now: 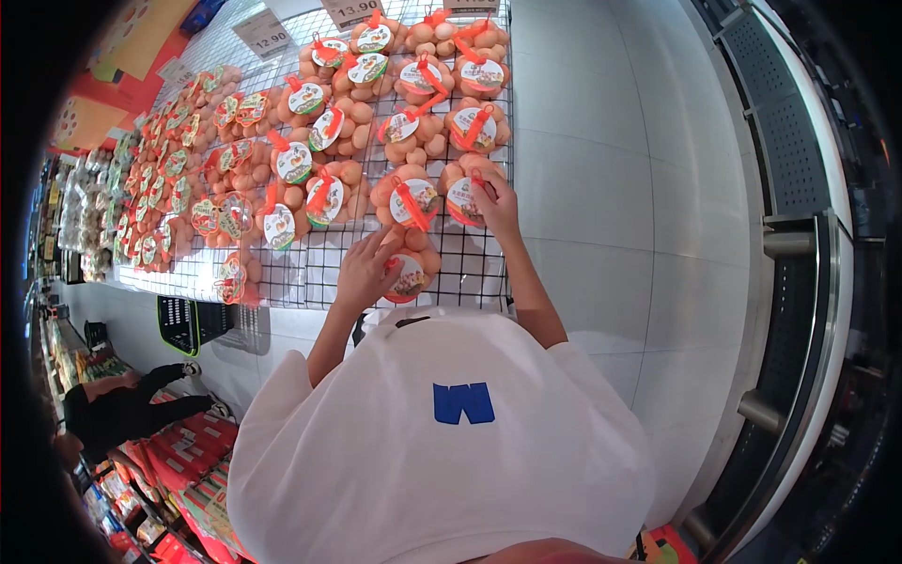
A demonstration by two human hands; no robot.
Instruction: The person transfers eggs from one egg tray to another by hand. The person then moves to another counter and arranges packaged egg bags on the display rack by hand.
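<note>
Net bags of brown eggs with round labels and red ties lie in rows on a wire-grid display point(324, 273). My left hand point(366, 273) rests on the left side of the nearest egg bag point(410, 274), its fingers bent over the net. At the right edge of the grid, my right hand point(494, 202) pinches the top of another egg bag point(462, 199), beside its label. Between and just beyond my hands sits a third egg bag point(411, 199) with a red tie.
Price signs point(262, 35) stand at the far edge. A black basket point(193, 322) is on the floor at the left, near a person in dark clothes point(141, 409). Tiled floor point(597, 216) and a metal-edged case point(799, 244) lie to the right.
</note>
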